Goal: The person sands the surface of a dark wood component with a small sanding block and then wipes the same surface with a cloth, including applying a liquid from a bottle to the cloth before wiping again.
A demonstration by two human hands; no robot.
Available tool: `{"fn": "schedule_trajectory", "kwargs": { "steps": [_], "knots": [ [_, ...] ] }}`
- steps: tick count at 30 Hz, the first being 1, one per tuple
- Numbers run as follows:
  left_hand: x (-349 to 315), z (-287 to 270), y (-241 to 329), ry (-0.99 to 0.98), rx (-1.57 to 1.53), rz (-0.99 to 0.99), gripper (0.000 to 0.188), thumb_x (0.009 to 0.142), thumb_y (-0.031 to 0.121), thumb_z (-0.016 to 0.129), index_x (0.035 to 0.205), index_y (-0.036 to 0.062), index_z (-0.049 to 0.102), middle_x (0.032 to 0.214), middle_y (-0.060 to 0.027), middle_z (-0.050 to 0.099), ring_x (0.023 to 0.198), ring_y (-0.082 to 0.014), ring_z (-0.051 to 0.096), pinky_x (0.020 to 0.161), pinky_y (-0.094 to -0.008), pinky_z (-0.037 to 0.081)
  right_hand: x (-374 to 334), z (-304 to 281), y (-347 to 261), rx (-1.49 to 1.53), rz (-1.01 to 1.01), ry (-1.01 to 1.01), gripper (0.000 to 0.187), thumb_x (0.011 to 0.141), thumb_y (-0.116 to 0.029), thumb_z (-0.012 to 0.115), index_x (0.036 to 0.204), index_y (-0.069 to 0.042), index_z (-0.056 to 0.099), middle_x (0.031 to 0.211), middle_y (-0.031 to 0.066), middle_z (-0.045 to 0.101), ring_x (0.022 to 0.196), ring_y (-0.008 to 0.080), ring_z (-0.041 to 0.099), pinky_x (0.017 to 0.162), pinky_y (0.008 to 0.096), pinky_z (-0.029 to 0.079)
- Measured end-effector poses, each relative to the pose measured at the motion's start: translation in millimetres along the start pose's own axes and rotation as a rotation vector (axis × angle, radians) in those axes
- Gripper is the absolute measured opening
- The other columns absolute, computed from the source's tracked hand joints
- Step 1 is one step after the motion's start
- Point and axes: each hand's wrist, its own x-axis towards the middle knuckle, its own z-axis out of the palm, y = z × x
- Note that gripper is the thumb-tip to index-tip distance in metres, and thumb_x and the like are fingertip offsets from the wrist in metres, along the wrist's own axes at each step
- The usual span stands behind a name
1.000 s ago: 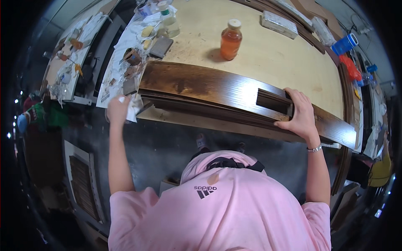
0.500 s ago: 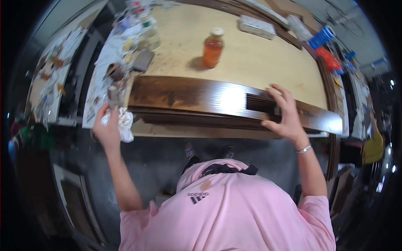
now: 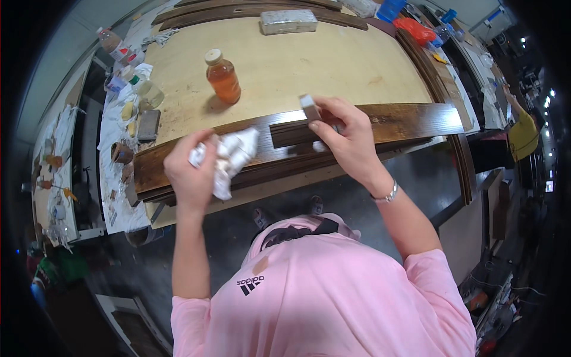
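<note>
1. Both our hands have shifted since half a second ago: our left hand [image 3: 191, 163] was at the dark board's left end and is now farther in along it, while our right hand [image 3: 352, 132], then holding nothing we could see, now has a small pale block [image 3: 310, 108].
2. Our dark board [image 3: 398, 121], cut with a rectangular slot [image 3: 289, 136], lies on other dark boards along the near edge of the tabletop [image 3: 333, 71].
3. With our left fingers curled, we grip a crumpled white cloth [image 3: 239, 150] over the board, left of its slot; blur softens both.
4. Our right thumb and fingers pinch the small pale block above the board, by the slot's right end; we cannot tell whether this hand touches the wood.
5. Behind the board's left half stands a white-capped bottle of orange liquid [image 3: 223, 79].
6. Just behind the board's left end we have a grey pad [image 3: 148, 125]; a long silvery block [image 3: 289, 22] sits well behind the board.
</note>
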Motion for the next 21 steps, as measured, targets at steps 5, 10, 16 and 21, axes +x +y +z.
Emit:
{"fn": "schedule_trajectory", "kwargs": {
  "steps": [5, 10, 16, 21],
  "knots": [
    [14, 9, -33, 0.014, 0.128, 0.003, 0.014, 0.088, 0.013, 0.068, 0.095, 0.0004, 0.07, 0.086, -0.0159, 0.07, 0.076, -0.0288, 0.069, 0.07, -0.0346, 0.051, 17, 10, 17, -0.571, -0.394, -0.111, 0.035, 0.075, 0.0, 0.071, 0.107, -0.012, 0.07, 0.091, 0.006, 0.061, 0.09, 0.0267, 0.058, 0.078, 0.0361, 0.051],
    [14, 12, -32, 0.021, 0.111, 0.012, 0.014, 0.088, 0.013, 0.068, 0.093, 0.0008, 0.069, 0.083, -0.0149, 0.069, 0.076, -0.0289, 0.068, 0.07, -0.0349, 0.051, 32, 15, 34, -0.702, -0.671, -0.088, 0.026, 0.069, -0.003, 0.067, 0.091, -0.016, 0.072, 0.094, 0.0005, 0.061, 0.089, 0.0232, 0.055, 0.077, 0.0351, 0.046],
    [13, 11, -33, 0.033, 0.1, 0.017, 0.013, 0.087, 0.013, 0.068, 0.092, 0.0006, 0.068, 0.082, -0.0146, 0.068, 0.075, -0.0297, 0.067, 0.069, -0.0352, 0.05, 39, 24, 31, -0.792, -0.612, -0.186, 0.033, 0.066, -0.001, 0.066, 0.091, -0.019, 0.074, 0.092, 0.0004, 0.06, 0.091, 0.0221, 0.055, 0.079, 0.0347, 0.043],
    [13, 11, -32, 0.04, 0.08, 0.041, 0.013, 0.087, 0.012, 0.069, 0.093, 0.0002, 0.068, 0.084, -0.0153, 0.068, 0.076, -0.0303, 0.067, 0.07, -0.0355, 0.05, 33, 28, 30, -0.818, -0.607, -0.103, 0.03, 0.066, -0.001, 0.065, 0.088, -0.02, 0.073, 0.091, 0.0002, 0.059, 0.091, 0.0218, 0.055, 0.077, 0.0348, 0.042]
  ]
}}
